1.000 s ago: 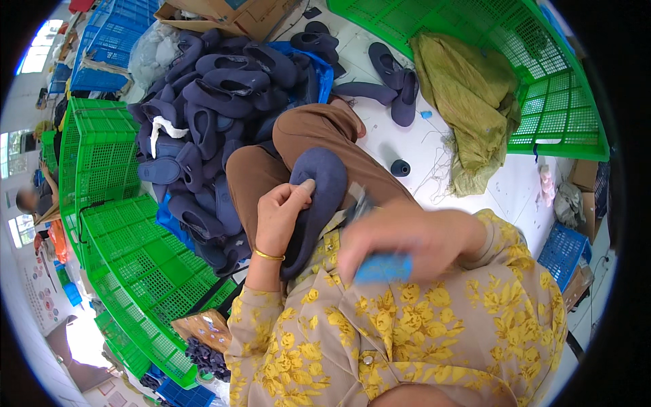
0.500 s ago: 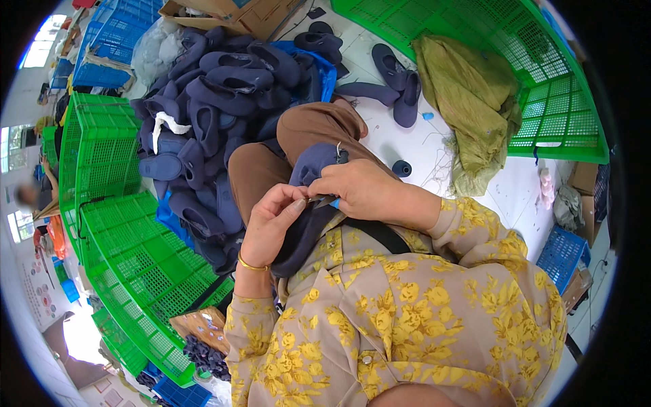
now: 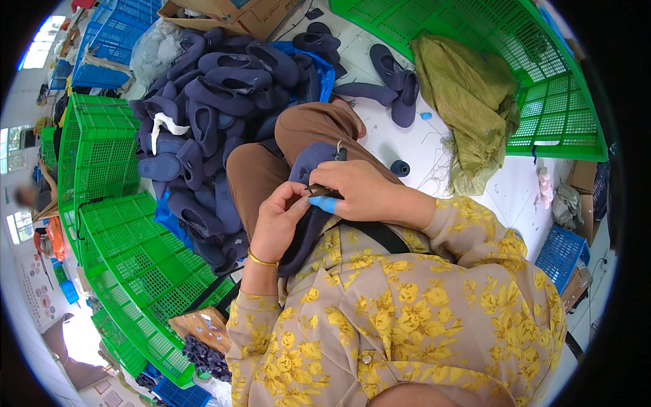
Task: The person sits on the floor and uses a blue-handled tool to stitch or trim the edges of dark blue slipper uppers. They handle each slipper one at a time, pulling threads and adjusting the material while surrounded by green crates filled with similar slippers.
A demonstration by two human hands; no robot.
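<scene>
A navy cloth shoe [image 3: 304, 237] lies across my lap, its far end between my knees and a pale thread tuft at its tip. Above it my right hand [image 3: 359, 190] is closed round a small dark metal tool [image 3: 316, 190], which looks like thread snips. Blue tape [image 3: 324, 203] wraps my right thumb. My left hand [image 3: 274, 220] is closed, thumb and forefinger pinched together at the tool's tip. Whatever is between those fingertips is too small to make out. Both hands meet just over the shoe, and my fingers hide part of it.
A big heap of navy shoes [image 3: 227, 88] rises beyond my left knee, beside green plastic crates [image 3: 129, 237]. Several loose shoes [image 3: 405, 98] and a dark thread spool [image 3: 400, 168] rest on the white floor. An olive sack [image 3: 464, 102] leans by another green crate [image 3: 556, 119].
My right hand has shifted slightly left and its taped thumb shows more now. The tool has turned between my fingers. My left hand has moved a little right and stays pinched.
</scene>
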